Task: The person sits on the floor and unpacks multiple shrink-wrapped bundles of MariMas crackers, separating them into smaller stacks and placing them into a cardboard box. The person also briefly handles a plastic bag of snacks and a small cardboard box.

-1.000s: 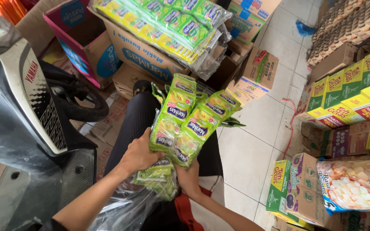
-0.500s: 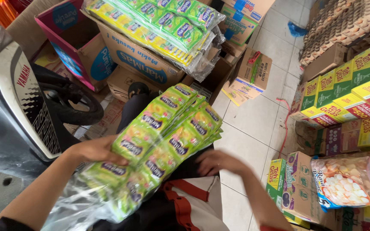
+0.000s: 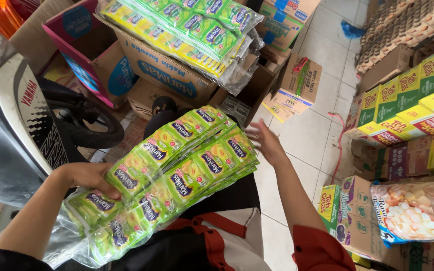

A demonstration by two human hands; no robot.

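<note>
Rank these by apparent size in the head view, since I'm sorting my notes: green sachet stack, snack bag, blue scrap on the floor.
1. green sachet stack, enlarged by nearness
2. snack bag
3. blue scrap, farthest away

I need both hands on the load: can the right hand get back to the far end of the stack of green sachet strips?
Probably yes. The right hand hangs open just beside the far end of the stack of green sachet strips, with nothing between them. The left hand grips the near end.
</note>
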